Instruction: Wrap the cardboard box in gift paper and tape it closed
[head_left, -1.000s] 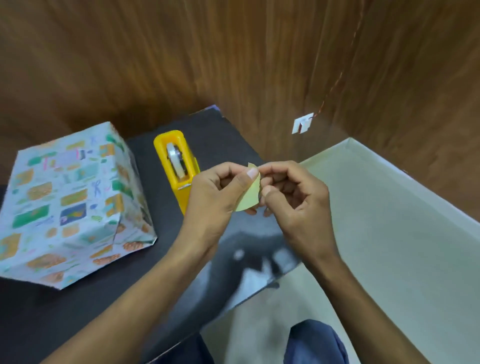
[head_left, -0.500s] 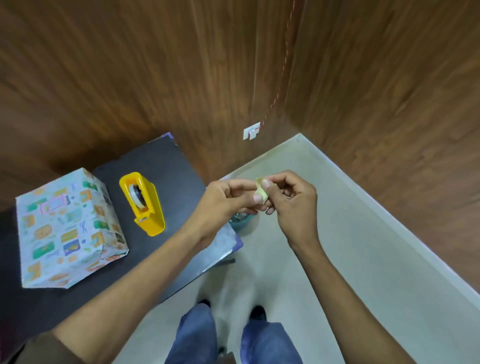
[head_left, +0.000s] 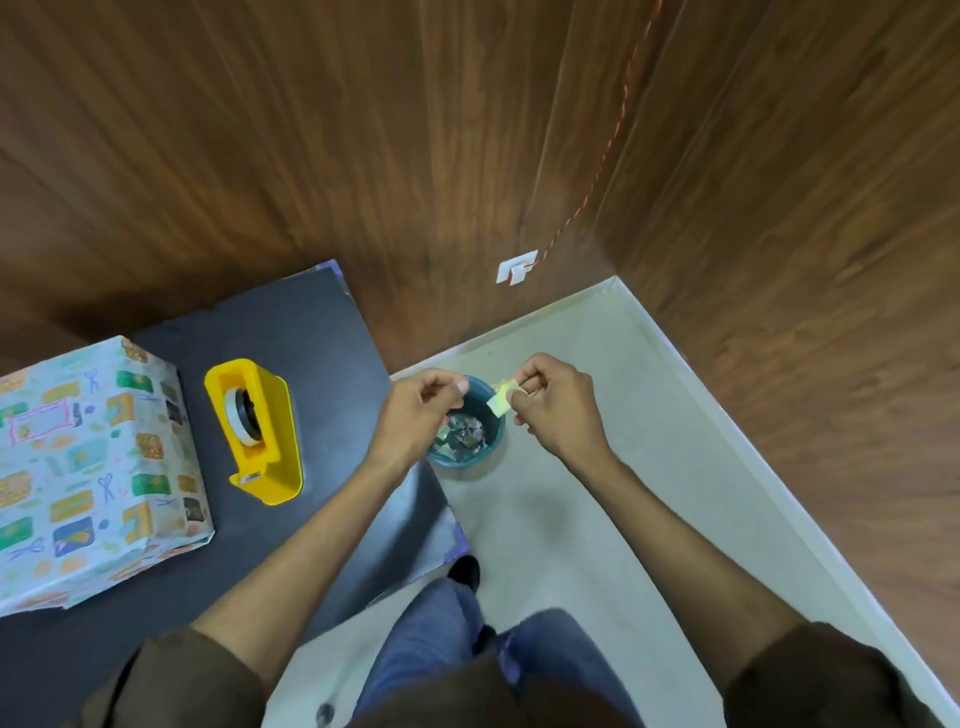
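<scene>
Above the teal waste bin (head_left: 462, 461), the right grip (head_left: 558, 410) pinches a pale yellow scrap (head_left: 501, 404) while the left grip (head_left: 423, 410) curls empty.

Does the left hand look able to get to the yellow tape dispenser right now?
Probably yes: the left hand looks empty, and only bare dark tabletop lies between it and the tape dispenser.

Brown sleeves (head_left: 197, 670); blue jeans (head_left: 431, 639); one black shoe (head_left: 464, 570).

Wrapped box (head_left: 93, 467) pale with green and orange prints; yellow tape dispenser (head_left: 265, 436); teal bin (head_left: 467, 460); black table (head_left: 311, 332); pale yellow scrap (head_left: 500, 404)
</scene>
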